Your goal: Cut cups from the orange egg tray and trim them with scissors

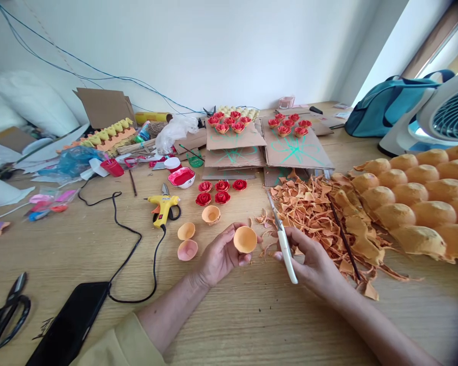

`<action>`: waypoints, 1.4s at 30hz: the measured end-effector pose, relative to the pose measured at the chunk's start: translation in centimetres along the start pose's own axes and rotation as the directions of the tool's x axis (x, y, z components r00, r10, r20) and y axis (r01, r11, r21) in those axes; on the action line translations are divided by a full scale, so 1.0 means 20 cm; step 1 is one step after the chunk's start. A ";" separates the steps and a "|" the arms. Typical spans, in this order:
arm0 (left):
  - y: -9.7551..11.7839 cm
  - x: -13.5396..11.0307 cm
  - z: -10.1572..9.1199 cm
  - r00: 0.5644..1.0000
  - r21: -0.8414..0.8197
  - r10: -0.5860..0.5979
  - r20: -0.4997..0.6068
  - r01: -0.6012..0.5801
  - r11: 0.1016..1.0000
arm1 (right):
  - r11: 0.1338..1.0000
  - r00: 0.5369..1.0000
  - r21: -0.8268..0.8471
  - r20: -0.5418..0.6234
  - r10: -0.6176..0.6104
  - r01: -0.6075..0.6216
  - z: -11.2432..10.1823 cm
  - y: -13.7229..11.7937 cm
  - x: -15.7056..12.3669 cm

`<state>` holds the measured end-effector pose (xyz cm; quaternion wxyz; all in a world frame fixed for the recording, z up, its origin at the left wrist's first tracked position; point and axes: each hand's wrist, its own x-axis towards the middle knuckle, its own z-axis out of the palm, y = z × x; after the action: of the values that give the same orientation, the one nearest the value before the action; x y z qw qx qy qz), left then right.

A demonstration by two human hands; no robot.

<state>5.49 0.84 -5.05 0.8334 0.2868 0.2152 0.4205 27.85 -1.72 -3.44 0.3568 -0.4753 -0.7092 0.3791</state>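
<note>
Between the fingers of my left hand [219, 256] is a small orange egg carton cup [245, 240], its hollow side facing me. White-handled scissors [285, 250] are in my right hand [315, 264], blades pointing away toward the scraps. More cut cups lie left of my left hand: an orange cup [186, 231], a pinkish cup [187, 250] and a cup that looks stacked [211, 215]. Beyond them sit several red paper roses [222, 197]. A heap of orange carton scraps [305, 211] spreads beside my right hand.
Orange egg trays [423, 195] fill the right side, near a white fan [435, 119] and teal bag [389, 104]. A yellow glue gun [162, 206] trails its cord leftward. A black phone [70, 320] and black scissors [7, 312] lie front left. Cardboard sheets [299, 150] hold red flowers.
</note>
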 end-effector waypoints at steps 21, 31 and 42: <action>-0.05 -0.04 0.06 0.990 0.418 -0.092 0.103 0.041 0.907 | 0.936 0.979 0.351 -0.192 0.066 0.006 0.05 -0.02 -0.01; -0.06 -0.02 0.04 0.967 0.547 0.236 0.092 -0.247 0.799 | 0.978 0.981 0.200 -0.169 0.091 -0.056 0.02 0.01 -0.01; -0.07 -0.01 0.03 0.880 0.643 0.465 -0.098 -0.301 0.704 | 0.954 0.991 -0.288 0.122 -0.054 0.088 0.03 -0.01 -0.02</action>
<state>6.53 -0.08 -5.54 0.5538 0.5225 0.3786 0.5262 27.24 -2.24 -3.56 0.2553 -0.4750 -0.7932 0.2830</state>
